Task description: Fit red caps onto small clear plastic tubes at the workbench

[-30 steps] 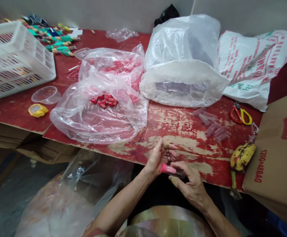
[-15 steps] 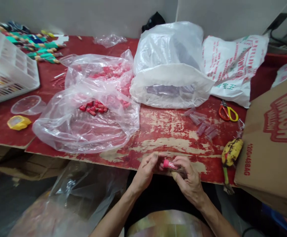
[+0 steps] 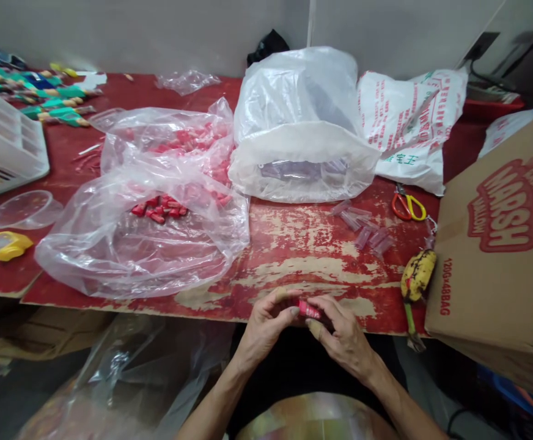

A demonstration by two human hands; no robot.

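A small pink-red cylinder with white lettering (image 3: 310, 310) is held between both hands at the table's front edge. My left hand (image 3: 271, 321) pinches its left end between thumb and fingers. The fingers of my right hand (image 3: 340, 333) are closed round the right end, and what lies behind them is hidden. Farther up the table, several clear plastic tubes (image 3: 362, 226) lie loose in a small heap. To the left, red plastic pieces (image 3: 161, 208) show in the mouth of a clear plastic bag (image 3: 142, 260).
A white bag of clear pieces (image 3: 303, 140) stands at the back, beside a printed sack (image 3: 413, 128). Red-and-yellow-handled snips (image 3: 408, 206), a spotted banana (image 3: 419, 276) and a cardboard box (image 3: 496, 275) are rightward. A white crate (image 3: 10, 146) and yellow object (image 3: 6, 245) are leftward.
The view has shifted, so the table's things sit farther left. My left thumb and fingers have closed on the cylinder's left end, and the cylinder is now tilted with its right end lower.
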